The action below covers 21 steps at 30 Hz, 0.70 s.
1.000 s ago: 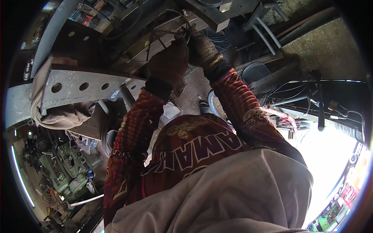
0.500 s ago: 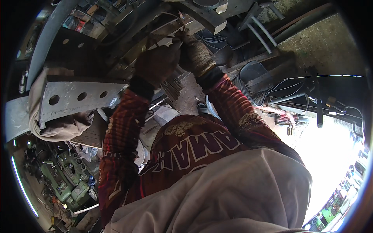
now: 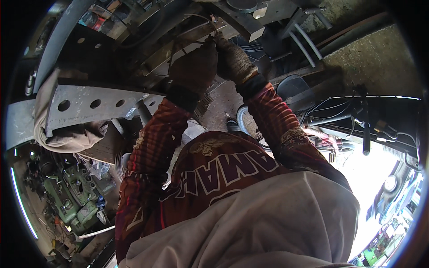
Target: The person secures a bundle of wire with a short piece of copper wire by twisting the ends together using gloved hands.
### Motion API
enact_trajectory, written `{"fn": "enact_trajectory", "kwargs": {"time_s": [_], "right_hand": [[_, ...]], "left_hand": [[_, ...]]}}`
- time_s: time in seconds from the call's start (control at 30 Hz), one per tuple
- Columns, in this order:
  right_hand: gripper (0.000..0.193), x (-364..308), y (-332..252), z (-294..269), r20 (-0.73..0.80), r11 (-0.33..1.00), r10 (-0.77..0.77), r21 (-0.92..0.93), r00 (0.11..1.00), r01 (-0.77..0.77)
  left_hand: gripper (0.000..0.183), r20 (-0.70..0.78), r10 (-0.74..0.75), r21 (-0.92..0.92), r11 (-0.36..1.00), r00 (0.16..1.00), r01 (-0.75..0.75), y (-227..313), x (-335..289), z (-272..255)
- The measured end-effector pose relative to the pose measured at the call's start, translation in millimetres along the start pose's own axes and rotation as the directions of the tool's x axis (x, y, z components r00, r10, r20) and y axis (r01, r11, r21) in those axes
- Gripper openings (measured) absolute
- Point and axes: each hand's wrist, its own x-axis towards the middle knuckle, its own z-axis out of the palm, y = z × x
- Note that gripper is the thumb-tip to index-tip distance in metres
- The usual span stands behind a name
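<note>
My left hand [image 3: 194,67], in a dark work glove, is closed, its fingertips drawn together close to those of the right. Beside it my right hand [image 3: 237,61], in a worn knitted glove, is closed too. Both meet at a thin cable or wire [image 3: 210,20] that curves over the fingertips. What the fingers grip is too dark and small to make out. Just beyond the hands lies a long metal beam [image 3: 163,57], and a thick squared steel bar [image 3: 243,27] juts in from the far side.
A grey steel plate with round holes [image 3: 89,105] stands at the left, a beige cloth [image 3: 71,138] draped round its end. Low on the left is a green machine [image 3: 71,192]. At the right are a dark mesh chair back [image 3: 296,87], loose cables and a metal bar with a black grip [image 3: 366,138].
Both hands have shifted slightly right together, still side by side and closed. The surroundings have moved a little in the view.
</note>
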Motion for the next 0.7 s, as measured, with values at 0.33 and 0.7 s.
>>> {"fn": "enact_trajectory", "kwargs": {"time_s": [0.33,0.7], "right_hand": [[0.027,7,-12,10,-0.126,0.973,0.096,-0.198,0.987,-0.12],[0.035,4,-6,-24,0.078,0.99,0.119,0.07,0.99,-0.125]], "left_hand": [[0.041,0.044,0.229,-0.037,0.973,0.972,-0.228,-35,-1,-7],[0.033,-0.145,0.202,0.003,0.979,0.968,-0.204,-20,-26,-9]]}}
